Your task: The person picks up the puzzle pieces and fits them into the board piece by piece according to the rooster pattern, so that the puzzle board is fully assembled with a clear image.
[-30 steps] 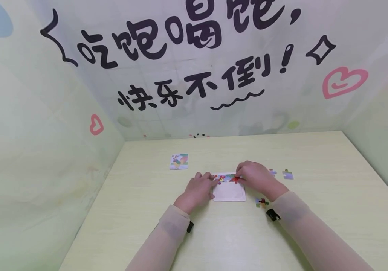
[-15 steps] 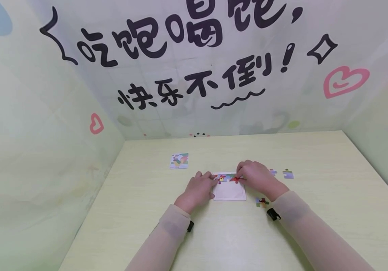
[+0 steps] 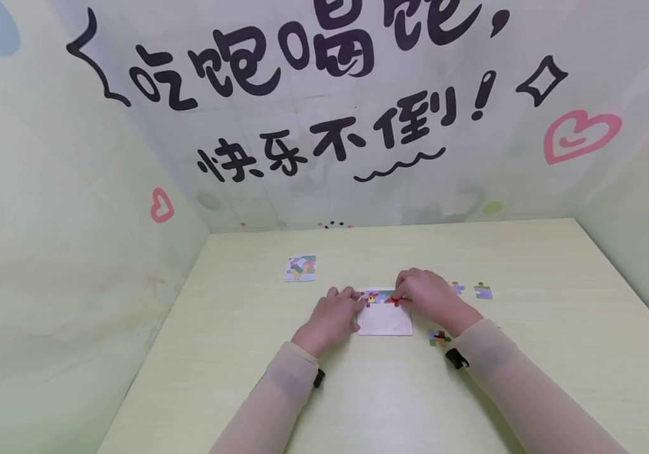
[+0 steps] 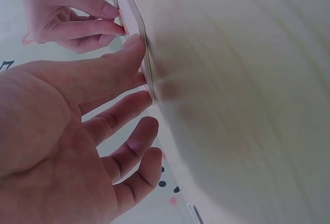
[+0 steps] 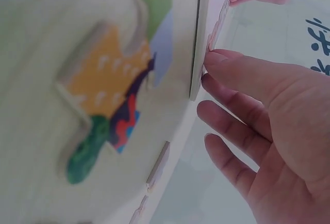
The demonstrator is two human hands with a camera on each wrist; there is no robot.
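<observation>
Our right hand (image 3: 425,294) pinches the red-patterned jigsaw piece (image 3: 396,301) at the far right corner of the white rectangular tray (image 3: 384,320); our left hand (image 3: 332,316) grips its left side.

The pale counter (image 3: 381,397) is bordered by a back wall (image 3: 302,205) printed with black lettering (image 3: 336,124) and a pink heart (image 3: 581,135); a smaller heart (image 3: 161,205) is shown leftward.

There are two hands (image 3: 331,320) (image 3: 431,296), one tray (image 3: 384,320), three loose puzzle pieces (image 3: 439,338) (image 3: 458,288) (image 3: 483,291), one card (image 3: 300,268).
</observation>
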